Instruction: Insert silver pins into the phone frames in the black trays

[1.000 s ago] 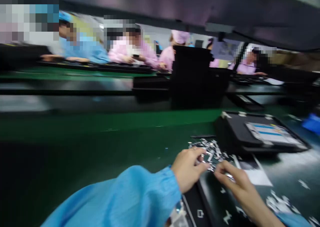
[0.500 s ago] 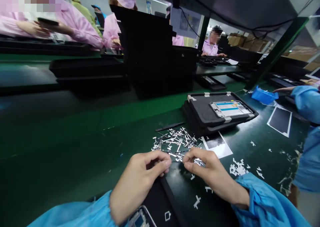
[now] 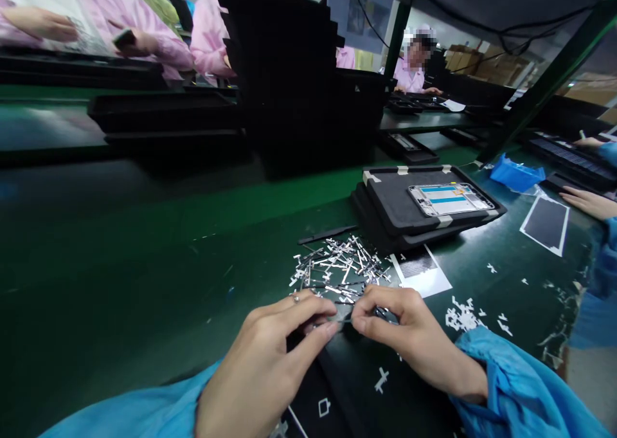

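My left hand [image 3: 270, 361] and my right hand [image 3: 409, 335] meet fingertip to fingertip low in the middle of the head view, both pinched on a thin small metal strip [image 3: 340, 321]. Just beyond them lies a heap of several small silver and black metal strips [image 3: 340, 267] on the green bench [image 3: 144, 245]. Under my left wrist lies a black phone panel [image 3: 322, 402] with a small white square mark. Both my arms wear light blue sleeves.
A stack of black trays [image 3: 385, 213] carries a phone frame [image 3: 450, 199] with blue stripes at right. A white slip [image 3: 421, 272], scattered white bits [image 3: 463, 316], a blue bin [image 3: 513, 173] and a co-worker's hand [image 3: 590, 201] lie right. Tall black trays [image 3: 294, 71] and pink-coated people stand behind.
The view has steadied and swung down to the bench. My hands have come closer together, fingertips now meeting on a small strip.
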Motion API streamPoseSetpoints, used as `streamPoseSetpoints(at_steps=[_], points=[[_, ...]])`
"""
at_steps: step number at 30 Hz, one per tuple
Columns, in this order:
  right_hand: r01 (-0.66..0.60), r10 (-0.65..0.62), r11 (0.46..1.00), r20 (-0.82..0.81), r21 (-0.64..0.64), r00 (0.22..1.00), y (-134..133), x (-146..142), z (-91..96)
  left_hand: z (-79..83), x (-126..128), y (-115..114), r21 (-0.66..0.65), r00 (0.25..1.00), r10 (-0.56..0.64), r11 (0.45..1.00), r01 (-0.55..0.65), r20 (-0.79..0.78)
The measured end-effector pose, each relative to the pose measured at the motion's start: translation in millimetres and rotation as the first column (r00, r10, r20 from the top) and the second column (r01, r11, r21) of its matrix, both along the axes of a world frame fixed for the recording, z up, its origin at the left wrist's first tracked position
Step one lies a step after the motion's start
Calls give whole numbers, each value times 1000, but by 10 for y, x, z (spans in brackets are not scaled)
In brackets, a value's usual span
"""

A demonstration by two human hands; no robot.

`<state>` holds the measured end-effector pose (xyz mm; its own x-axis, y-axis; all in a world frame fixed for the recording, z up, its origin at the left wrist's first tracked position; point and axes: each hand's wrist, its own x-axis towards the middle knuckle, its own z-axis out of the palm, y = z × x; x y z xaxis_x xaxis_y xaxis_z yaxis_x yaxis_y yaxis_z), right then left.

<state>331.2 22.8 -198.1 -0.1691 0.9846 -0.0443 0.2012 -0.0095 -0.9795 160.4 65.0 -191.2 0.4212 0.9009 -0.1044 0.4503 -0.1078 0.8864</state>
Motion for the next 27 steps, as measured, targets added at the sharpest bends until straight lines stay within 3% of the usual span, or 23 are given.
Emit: streamPoseSetpoints(at_steps=[3, 9, 16, 21, 25, 27], points=[[47, -50, 998, -102, -37, 994, -7, -5, 1, -4, -39, -34, -13, 993, 109, 994, -108, 38], [67, -108, 988, -318, -135, 942, -20, -58, -5, 37, -64, -115, -141, 966, 154, 982, -126, 210], [-30, -67, 980, -469, -194, 881, -84, -115, -16, 47, -21, -191, -168, 922, 238, 967, -194, 307], [-137, -25, 965, -602, -223, 798, -94, -129, -52, 63, -5, -204, -174, 930, 145, 981, -89, 338], [-194, 16, 957, -628, -215, 778, -108, -151, -75, 85, -14, -196, -196, 908, 20, 978, 69, 418], [-214, 43, 955, -617, -206, 785, -115, -158, -77, 106, -30, -204, -198, 911, 13, 977, 76, 412]])
